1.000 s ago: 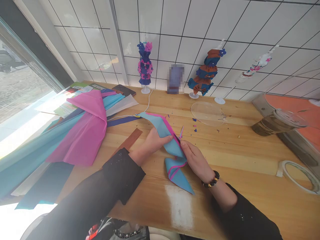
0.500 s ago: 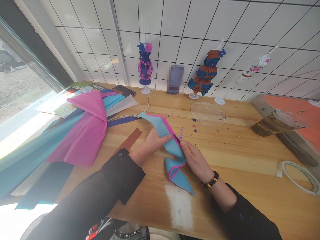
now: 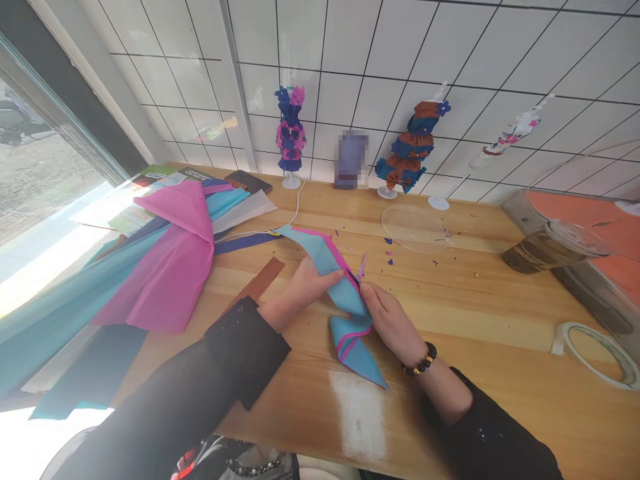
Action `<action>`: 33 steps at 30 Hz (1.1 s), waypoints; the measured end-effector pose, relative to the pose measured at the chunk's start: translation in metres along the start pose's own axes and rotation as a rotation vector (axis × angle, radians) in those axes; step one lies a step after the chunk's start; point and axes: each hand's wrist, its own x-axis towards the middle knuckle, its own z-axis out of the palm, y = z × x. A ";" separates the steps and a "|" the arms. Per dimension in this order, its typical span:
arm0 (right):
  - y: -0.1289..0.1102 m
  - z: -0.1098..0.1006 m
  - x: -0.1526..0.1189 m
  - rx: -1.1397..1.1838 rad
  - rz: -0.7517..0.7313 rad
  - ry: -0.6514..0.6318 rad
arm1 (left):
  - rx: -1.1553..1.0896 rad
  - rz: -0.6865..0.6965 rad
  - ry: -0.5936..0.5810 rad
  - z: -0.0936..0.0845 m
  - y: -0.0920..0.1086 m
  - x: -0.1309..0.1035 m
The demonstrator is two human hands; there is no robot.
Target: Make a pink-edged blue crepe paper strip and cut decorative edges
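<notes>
- The brown strip (image 3: 257,285) lies on the worktop (image 3: 480,400), just beside the left forearm.
- The left hand (image 3: 311,285) is closed on the pink-edged blue strip (image 3: 345,293), thumb on top, fingers mostly hidden beneath.
- The blue strip stretches over the worktop between both hands, its near end folded.
- A slim dark tool (image 3: 353,275) meets the pink edge.
- The right hand (image 3: 394,323) grips this tool, fingers curled, its handle hidden.

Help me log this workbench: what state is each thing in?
Left hand: pinching pink-edged strip
Right hand: gripping dark tool
Pink-edged strip: bent
Dark tool: mostly hidden, openness unclear
Pink sheet: creased, folded
Brown strip: lying flat
Cup: lidded
Tape roll: lying flat
Scraps: scattered
Leftmost decorated stand: upright
</notes>
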 end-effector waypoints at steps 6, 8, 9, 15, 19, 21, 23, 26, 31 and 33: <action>0.002 0.000 0.001 -0.006 -0.006 -0.002 | -0.002 0.002 -0.013 0.000 0.002 0.000; 0.002 0.000 0.001 -0.005 0.000 -0.009 | 0.004 0.013 -0.013 0.000 0.002 0.000; 0.002 0.000 0.001 -0.005 0.003 -0.011 | 0.009 0.019 -0.014 0.000 0.001 0.000; 0.002 0.001 0.000 -0.007 0.007 -0.018 | 0.011 0.047 -0.020 -0.001 -0.002 0.000; 0.000 0.000 0.000 -0.017 0.007 -0.009 | -0.020 0.045 -0.022 -0.001 -0.005 0.000; -0.001 -0.001 0.000 -0.020 0.009 -0.011 | -0.043 0.032 -0.016 -0.002 -0.007 0.001; -0.002 0.000 0.000 -0.021 0.009 -0.014 | -0.055 0.025 -0.017 -0.002 -0.009 0.002; -0.001 0.000 0.000 -0.031 0.007 -0.013 | -0.042 0.024 -0.016 -0.002 -0.009 0.003; -0.001 0.001 -0.001 0.005 -0.001 0.000 | -0.043 0.021 -0.013 -0.002 -0.008 0.003; -0.001 0.002 -0.001 0.034 0.004 0.002 | -0.046 0.014 -0.016 -0.002 -0.007 0.002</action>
